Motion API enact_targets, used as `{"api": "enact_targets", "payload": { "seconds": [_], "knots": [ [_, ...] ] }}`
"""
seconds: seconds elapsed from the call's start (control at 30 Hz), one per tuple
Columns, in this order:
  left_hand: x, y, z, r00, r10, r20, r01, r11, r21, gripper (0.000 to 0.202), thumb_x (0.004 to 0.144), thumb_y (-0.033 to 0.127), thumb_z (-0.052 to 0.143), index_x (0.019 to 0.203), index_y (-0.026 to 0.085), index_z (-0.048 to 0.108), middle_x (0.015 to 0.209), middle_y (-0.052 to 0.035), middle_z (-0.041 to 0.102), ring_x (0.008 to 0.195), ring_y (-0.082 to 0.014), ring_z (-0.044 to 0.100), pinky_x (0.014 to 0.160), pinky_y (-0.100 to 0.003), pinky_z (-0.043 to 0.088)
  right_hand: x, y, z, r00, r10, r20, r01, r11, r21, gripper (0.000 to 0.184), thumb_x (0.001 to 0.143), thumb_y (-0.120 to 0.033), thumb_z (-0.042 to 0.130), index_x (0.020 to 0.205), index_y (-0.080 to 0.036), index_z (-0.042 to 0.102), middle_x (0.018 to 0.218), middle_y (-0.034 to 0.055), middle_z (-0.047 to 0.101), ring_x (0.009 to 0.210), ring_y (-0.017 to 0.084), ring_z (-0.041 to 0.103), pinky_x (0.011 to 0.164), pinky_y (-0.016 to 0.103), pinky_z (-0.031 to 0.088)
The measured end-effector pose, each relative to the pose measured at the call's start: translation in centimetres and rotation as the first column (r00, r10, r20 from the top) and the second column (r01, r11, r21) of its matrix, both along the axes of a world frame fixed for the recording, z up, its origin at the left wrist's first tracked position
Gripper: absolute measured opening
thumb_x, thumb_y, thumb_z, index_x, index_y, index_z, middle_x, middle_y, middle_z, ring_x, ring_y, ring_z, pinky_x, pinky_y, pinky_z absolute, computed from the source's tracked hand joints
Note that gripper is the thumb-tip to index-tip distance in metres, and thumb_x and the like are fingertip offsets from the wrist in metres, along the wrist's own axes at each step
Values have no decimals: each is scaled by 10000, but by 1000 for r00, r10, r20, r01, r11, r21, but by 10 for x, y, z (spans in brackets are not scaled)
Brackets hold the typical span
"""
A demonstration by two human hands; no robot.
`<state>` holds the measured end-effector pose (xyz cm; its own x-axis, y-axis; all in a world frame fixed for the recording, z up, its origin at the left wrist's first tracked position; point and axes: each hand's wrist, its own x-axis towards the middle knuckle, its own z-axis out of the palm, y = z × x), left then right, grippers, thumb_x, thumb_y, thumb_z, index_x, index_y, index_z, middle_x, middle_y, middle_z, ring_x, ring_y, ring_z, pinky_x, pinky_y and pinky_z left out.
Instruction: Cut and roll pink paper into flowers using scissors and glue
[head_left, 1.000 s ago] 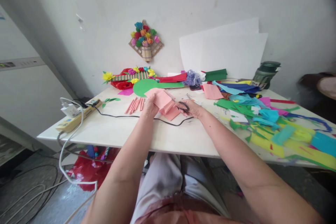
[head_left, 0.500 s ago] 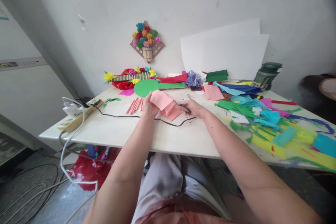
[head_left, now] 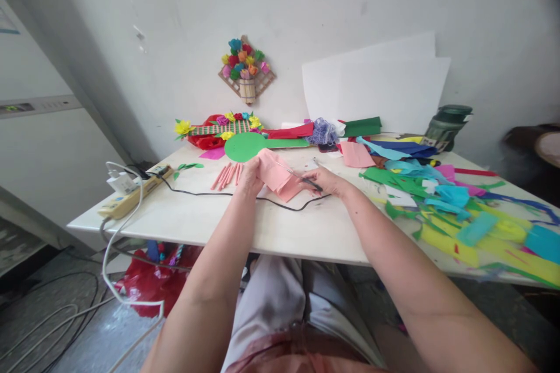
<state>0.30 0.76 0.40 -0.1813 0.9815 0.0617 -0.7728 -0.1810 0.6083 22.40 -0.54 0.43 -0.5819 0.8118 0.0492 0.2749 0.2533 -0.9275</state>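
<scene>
My left hand [head_left: 250, 178] grips a folded piece of pink paper [head_left: 276, 172] and holds it just above the white table [head_left: 196, 215]. My right hand [head_left: 326, 180] is closed round the black handles of a pair of scissors [head_left: 306, 179], whose blades reach into the pink paper. Several rolled pink paper sticks [head_left: 227, 175] lie just left of my left hand. A black cable [head_left: 280, 203] runs across the table under both hands.
A heap of coloured paper scraps [head_left: 450, 198] covers the right of the table. A green paddle-shaped cutout [head_left: 249, 145] and paper-flower crafts [head_left: 219, 127] lie behind. A power strip [head_left: 131, 192] sits at the left edge. White sheets [head_left: 376, 90] lean on the wall.
The scissor handles have closed together in my right hand and the pink paper has shifted slightly. Both hands stay in the same place.
</scene>
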Motion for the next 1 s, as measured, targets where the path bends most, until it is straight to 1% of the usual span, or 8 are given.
{"api": "enact_targets", "payload": {
  "seconds": [0.2,0.3,0.4,0.57,0.77,0.9,1.0],
  "knots": [
    [1,-2,1,1000,-15,-1,15,999,49,102,682,103,666,735,156,597,658,-9,678,643,-133,649,778,-260,529,-3,-4,4,1000,-27,-11,27,999,-40,361,632,-412,718,822,-119,627,432,-65,485,341,46,393,361,179,318],
    [2,-4,3,1000,-28,3,27,997,68,82,702,90,650,733,149,601,676,-15,683,638,-127,647,796,-265,528,-2,-7,7,1000,-3,-27,1,998,-60,338,681,-456,681,724,-139,572,445,-52,501,340,46,412,355,171,318],
    [3,-5,4,1000,-24,-1,24,997,68,82,708,87,648,743,145,603,677,-13,681,663,-132,654,834,-279,517,-2,-12,11,999,1,-46,-5,996,-87,362,713,-484,648,659,-153,513,472,-43,508,345,45,422,342,169,301],
    [5,-6,4,999,-35,-34,37,996,76,89,698,109,672,748,142,606,692,-14,681,715,-146,664,889,-306,494,-4,-15,13,998,-13,-69,7,996,-85,368,735,-496,621,666,-150,515,510,-34,510,353,44,433,309,173,227],
    [4,-3,2,995,-58,-78,66,993,102,167,642,160,741,750,153,613,705,-19,689,778,-178,668,894,-324,496,-6,-14,10,994,-17,-106,7,996,-89,352,720,-469,631,645,-148,508,496,-35,507,347,41,417,306,170,205],
    [3,-1,0,996,-42,-78,49,994,94,164,643,159,737,761,158,623,715,-28,689,868,-206,663,906,-336,488,-9,-15,10,991,-30,-130,16,994,-106,364,725,-484,620,655,-148,502,497,-33,508,345,40,413,305,166,186],
    [3,0,0,997,-38,-71,44,995,85,159,645,152,732,762,154,624,721,-28,689,864,-200,662,904,-328,487,-11,-16,11,987,-31,-157,10,991,-130,376,728,-504,612,683,-146,508,505,-34,506,347,40,410,307,163,183]
  ]
}}
